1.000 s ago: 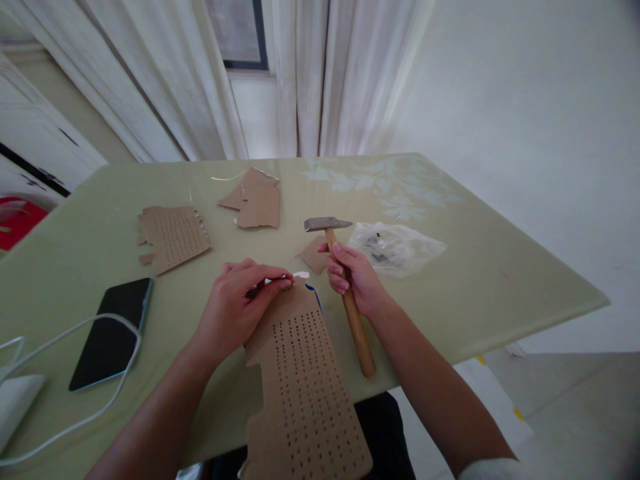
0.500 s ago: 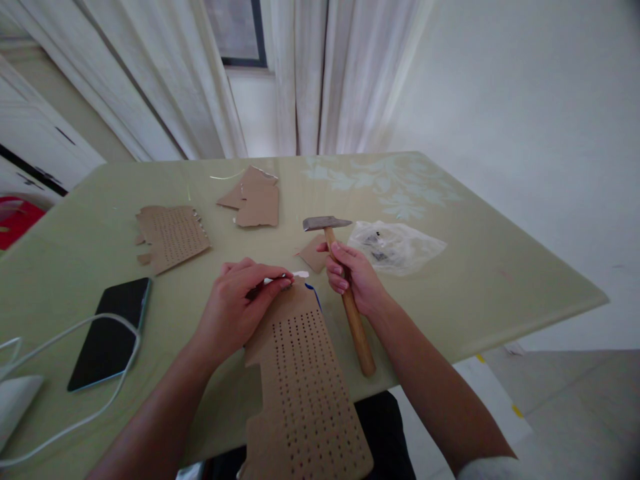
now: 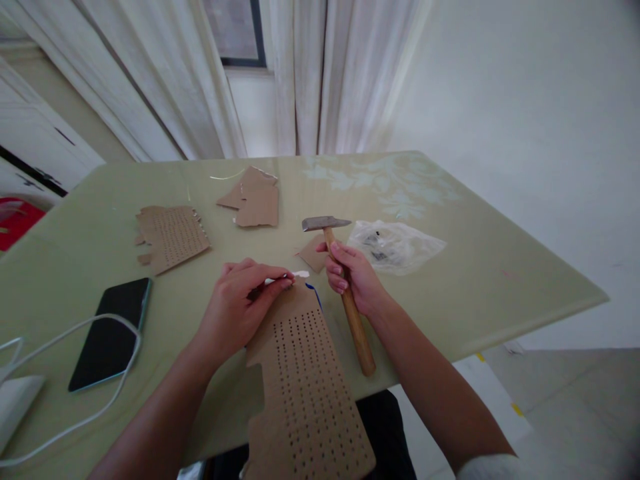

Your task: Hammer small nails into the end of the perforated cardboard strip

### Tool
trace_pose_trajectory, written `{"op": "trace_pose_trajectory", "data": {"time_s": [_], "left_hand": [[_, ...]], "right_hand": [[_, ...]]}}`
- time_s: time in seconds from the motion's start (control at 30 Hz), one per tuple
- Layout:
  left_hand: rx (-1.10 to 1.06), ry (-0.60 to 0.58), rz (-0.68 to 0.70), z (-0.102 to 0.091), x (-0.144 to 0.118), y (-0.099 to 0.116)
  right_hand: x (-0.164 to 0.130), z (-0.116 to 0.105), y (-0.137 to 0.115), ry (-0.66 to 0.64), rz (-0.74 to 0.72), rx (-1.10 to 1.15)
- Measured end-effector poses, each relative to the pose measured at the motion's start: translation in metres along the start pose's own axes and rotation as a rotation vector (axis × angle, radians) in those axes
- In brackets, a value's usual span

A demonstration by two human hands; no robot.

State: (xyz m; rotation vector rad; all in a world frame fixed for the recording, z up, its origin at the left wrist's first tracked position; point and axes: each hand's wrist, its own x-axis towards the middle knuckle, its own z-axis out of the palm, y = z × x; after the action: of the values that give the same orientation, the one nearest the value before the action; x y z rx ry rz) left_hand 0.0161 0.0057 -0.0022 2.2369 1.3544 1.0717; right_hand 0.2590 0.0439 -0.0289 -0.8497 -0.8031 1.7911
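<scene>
My right hand (image 3: 353, 275) is wrapped round the wooden handle of a hammer (image 3: 359, 337); its metal head is raised at the upper end, turned sideways. My left hand (image 3: 245, 300) is closed in a pinch at the far end of a long cardboard piece (image 3: 310, 373) punched with rows of small holes. Between thumb and forefinger sits something small, too hidden to name. A white scrap (image 3: 301, 274) shows just past the fingertips, and a blue strip (image 3: 315, 293) runs along the cardboard's right edge. The cardboard's near end reaches over the table edge above my lap.
Another holed cardboard piece (image 3: 175, 233) lies at the left, with plain cardboard scraps (image 3: 257, 203) farther back. Behind the hammer are a small cardboard scrap (image 3: 313, 253) and a clear plastic bag (image 3: 405, 250) with small dark items. A phone (image 3: 113, 333) and white cable (image 3: 100, 413) lie left.
The cardboard's near end has shifted very slightly to the right. Both hands and the hammer stay almost where they were.
</scene>
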Motion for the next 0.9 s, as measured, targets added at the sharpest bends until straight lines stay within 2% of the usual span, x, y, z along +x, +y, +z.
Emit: {"op": "trace_pose_trajectory", "data": {"time_s": [0.3, 0.67, 0.8, 0.9], "left_hand": [[0.094, -0.017, 0.053, 0.001, 0.000, 0.002], [0.052, -0.098, 0.070, 0.007, 0.006, 0.000], [0.017, -0.104, 0.057, 0.009, 0.007, -0.003], [-0.019, -0.105, 0.051, 0.011, 0.006, -0.005]], "right_hand": [[-0.001, 0.000, 0.000, -0.003, -0.009, -0.012], [-0.002, 0.003, -0.002, -0.017, -0.048, -0.060], [-0.006, 0.006, -0.006, -0.028, -0.074, -0.141], [-0.018, 0.008, -0.020, -0.046, -0.111, -0.301]]}}
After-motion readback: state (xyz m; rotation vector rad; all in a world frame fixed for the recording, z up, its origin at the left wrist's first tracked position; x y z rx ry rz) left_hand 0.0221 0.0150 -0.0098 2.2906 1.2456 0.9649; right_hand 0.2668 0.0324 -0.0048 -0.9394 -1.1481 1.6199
